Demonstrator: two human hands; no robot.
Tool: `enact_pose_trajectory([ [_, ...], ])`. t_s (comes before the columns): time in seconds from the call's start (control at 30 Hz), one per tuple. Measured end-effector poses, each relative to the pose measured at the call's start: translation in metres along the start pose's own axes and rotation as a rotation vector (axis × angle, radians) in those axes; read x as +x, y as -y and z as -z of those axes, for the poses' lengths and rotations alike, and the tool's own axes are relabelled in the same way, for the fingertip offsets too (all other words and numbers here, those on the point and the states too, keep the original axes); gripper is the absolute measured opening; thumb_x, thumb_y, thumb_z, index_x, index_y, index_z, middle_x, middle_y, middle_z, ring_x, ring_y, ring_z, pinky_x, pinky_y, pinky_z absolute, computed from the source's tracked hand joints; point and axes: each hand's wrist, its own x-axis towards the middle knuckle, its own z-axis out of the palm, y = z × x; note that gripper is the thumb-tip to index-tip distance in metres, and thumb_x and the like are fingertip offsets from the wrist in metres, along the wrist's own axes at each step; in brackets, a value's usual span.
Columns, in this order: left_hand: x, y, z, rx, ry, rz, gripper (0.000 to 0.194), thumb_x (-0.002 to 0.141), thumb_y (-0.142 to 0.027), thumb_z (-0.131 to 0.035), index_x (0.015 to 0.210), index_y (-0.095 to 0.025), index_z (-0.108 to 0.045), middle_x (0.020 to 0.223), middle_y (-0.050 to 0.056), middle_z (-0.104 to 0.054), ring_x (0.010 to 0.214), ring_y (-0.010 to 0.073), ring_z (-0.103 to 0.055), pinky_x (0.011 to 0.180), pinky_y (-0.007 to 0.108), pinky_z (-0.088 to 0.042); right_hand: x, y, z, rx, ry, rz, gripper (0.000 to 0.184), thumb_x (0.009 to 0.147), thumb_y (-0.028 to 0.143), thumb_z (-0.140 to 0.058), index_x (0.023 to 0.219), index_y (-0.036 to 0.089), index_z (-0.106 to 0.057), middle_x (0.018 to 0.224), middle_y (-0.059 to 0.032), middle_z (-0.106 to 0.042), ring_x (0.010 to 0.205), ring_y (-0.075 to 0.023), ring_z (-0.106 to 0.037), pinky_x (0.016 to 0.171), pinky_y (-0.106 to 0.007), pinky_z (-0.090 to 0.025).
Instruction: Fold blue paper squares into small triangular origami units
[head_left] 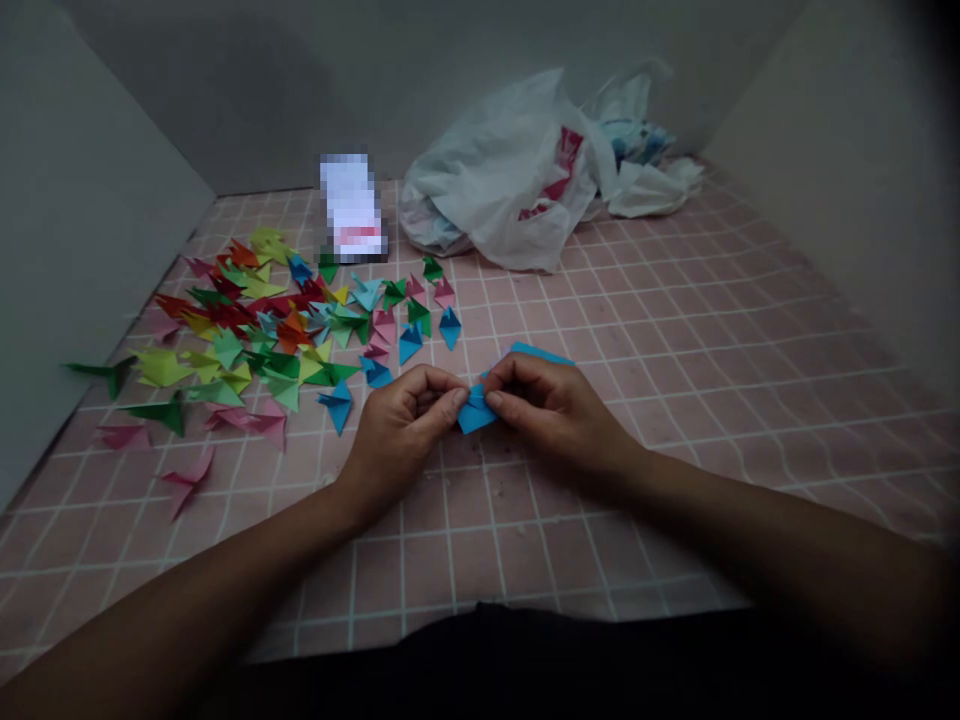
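A small piece of folded blue paper (475, 412) is pinched between my two hands, over the middle of the table. My left hand (409, 425) grips its left edge between thumb and forefinger, with the other fingers curled in. On the other side, my right hand (559, 405) holds the paper's right part the same way. Behind my right hand lies more blue paper (544, 353), partly covered by the hand. Several folded blue paper cranes, one of them a blue crane (337, 405), lie just left of my left hand.
A spread of many-coloured paper cranes (281, 363) covers the left of the pink checked tablecloth (480, 560). Behind them a phone (352, 205) with a lit, blurred screen leans upright. White plastic bags (510, 170) lie at the back. Grey walls (90, 220) enclose the table.
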Motion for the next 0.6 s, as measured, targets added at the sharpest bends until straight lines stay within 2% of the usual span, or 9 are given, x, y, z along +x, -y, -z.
enact_pose_trajectory([
  [0.27,0.0007,-0.0006,0.0006,0.033,-0.009,-0.015,0.011,0.081,-0.027,-0.072,0.08,-0.017,-0.07,0.072,0.0,-0.069,0.066,0.0114,-0.063,0.063,0.021,-0.051,0.0005,0.0002,0.0008,0.028,0.019,-0.012,0.01,0.091,0.024,-0.059,0.083,0.017,-0.06,0.075,0.001,-0.056,0.068,-0.0124,-0.051,0.063,-0.028,-0.04],
  [0.47,0.0009,-0.0039,0.0016,0.102,0.05,0.011,0.009,0.08,-0.025,-0.072,0.083,-0.017,-0.075,0.077,0.002,-0.074,0.071,0.0137,-0.067,0.067,0.023,-0.055,0.0009,-0.0004,0.0005,0.008,0.01,-0.006,0.011,0.091,0.024,-0.059,0.083,0.017,-0.06,0.077,0.0,-0.058,0.07,-0.0132,-0.052,0.064,-0.028,-0.041],
  [0.6,0.0003,-0.0034,0.0014,0.051,0.012,0.044,0.011,0.079,-0.027,-0.074,0.082,-0.017,-0.075,0.075,0.002,-0.074,0.069,0.0136,-0.066,0.066,0.023,-0.054,0.0018,0.0008,0.0001,0.091,0.025,-0.05,0.006,0.087,0.024,-0.062,0.085,0.018,-0.061,0.075,0.0011,-0.057,0.066,-0.0124,-0.05,0.059,-0.027,-0.039],
])
